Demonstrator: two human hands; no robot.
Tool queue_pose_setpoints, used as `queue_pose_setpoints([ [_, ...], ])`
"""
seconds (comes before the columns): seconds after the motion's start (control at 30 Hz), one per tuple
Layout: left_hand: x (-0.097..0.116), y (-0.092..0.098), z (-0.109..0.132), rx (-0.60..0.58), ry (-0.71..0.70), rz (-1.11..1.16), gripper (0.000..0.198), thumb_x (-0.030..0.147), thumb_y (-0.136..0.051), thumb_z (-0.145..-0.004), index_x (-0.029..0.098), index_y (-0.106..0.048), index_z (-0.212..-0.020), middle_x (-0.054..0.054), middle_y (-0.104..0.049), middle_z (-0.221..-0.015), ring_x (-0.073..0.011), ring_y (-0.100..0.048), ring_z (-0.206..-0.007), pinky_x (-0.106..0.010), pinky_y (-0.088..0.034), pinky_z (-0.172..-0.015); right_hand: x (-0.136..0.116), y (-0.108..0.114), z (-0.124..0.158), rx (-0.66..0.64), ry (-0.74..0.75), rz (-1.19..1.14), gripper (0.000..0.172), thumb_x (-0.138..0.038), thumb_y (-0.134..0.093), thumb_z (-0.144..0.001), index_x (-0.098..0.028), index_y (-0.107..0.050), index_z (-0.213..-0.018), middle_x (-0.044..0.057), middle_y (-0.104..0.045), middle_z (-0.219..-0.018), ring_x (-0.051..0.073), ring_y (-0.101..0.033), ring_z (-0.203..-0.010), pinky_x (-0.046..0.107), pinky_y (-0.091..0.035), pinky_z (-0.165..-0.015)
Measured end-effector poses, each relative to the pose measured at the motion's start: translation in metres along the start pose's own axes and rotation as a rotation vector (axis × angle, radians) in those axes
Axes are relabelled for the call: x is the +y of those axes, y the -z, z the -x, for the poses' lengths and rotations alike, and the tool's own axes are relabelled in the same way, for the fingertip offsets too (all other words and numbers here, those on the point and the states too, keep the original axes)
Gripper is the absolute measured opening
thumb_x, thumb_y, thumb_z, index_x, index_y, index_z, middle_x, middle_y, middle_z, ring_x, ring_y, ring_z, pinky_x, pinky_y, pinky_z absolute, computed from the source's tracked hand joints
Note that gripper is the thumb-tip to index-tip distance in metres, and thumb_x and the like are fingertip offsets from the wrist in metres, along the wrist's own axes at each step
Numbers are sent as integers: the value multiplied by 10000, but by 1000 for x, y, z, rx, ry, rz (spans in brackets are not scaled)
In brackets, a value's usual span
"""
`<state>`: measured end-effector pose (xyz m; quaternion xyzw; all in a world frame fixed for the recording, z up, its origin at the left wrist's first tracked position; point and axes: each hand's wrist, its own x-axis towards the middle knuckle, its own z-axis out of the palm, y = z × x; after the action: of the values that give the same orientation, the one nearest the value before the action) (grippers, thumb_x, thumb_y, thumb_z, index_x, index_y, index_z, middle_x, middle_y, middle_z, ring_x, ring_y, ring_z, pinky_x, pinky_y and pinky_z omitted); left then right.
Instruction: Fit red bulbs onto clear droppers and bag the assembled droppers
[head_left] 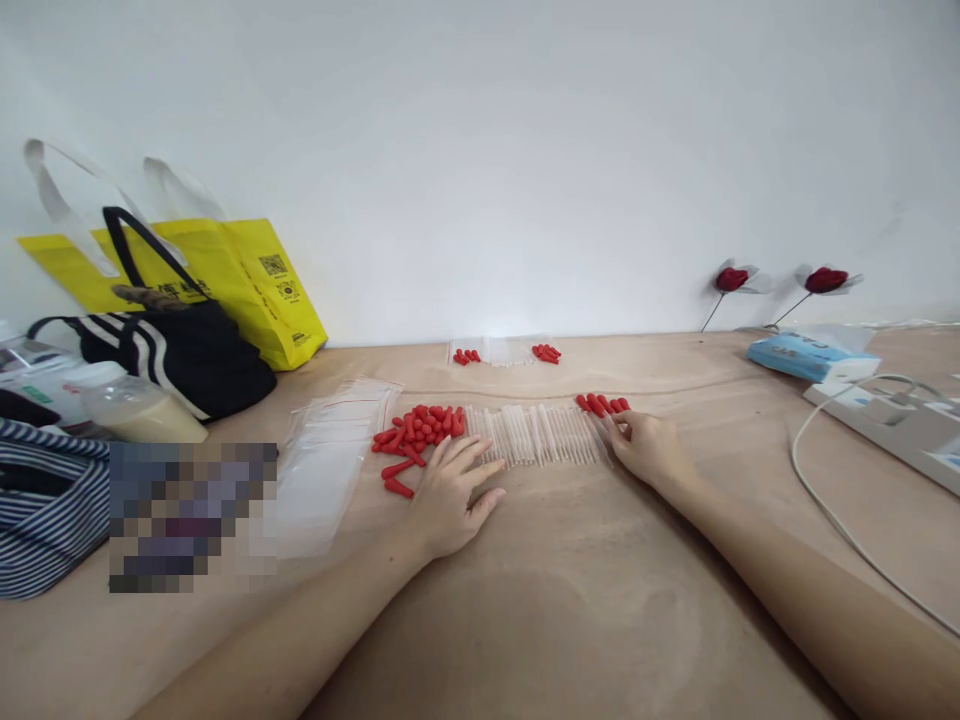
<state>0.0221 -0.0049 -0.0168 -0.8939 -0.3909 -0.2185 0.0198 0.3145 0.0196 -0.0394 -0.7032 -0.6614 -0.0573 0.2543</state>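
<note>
A row of thin, clear-white sticks (536,435) lies side by side on the wooden table. Left of it is a loose heap of red, rounded-end pieces (409,435), and several more red pieces (600,403) lie at its right end. My left hand (454,495) rests with fingers spread between the heap and the row's left end, holding nothing visible. At the row's right end, my right hand (649,445) has thumb and fingertips closed together beside the red pieces. Whatever is between those fingertips is too small to make out.
Clear zip bags (322,470) lie left of the heap. Against the wall sits a bag with sticks and red pieces (506,350). Yellow (247,270) and black bags (180,350) stand left; a tissue pack (810,355), power strip (892,430) and cable (799,470) are right.
</note>
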Motion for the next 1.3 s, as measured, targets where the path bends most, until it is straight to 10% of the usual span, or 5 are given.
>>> queue_pose_setpoints([
  [1.1, 6, -2, -4, 27, -6, 20, 244, 289, -512, -780, 228, -599, -999, -62, -572, -1091, -234, -475, -1054, -454, -345, -931, -42, 22, -10, -323, -193, 194, 259, -296, -439, -760, -163, -661, -770, 131, -644, -815, 269, -604, -798, 340, -429, -626],
  [1.3, -3, 38, -20, -129, 55, -122, 131, 275, -533, -752, 172, -590, -810, -62, -593, -851, -209, -541, -796, -344, -421, -708, -44, 19, -10, -294, -179, 203, 296, -316, -418, -800, -136, -648, -847, 164, -641, -846, 260, -605, -812, 349, -433, -652],
])
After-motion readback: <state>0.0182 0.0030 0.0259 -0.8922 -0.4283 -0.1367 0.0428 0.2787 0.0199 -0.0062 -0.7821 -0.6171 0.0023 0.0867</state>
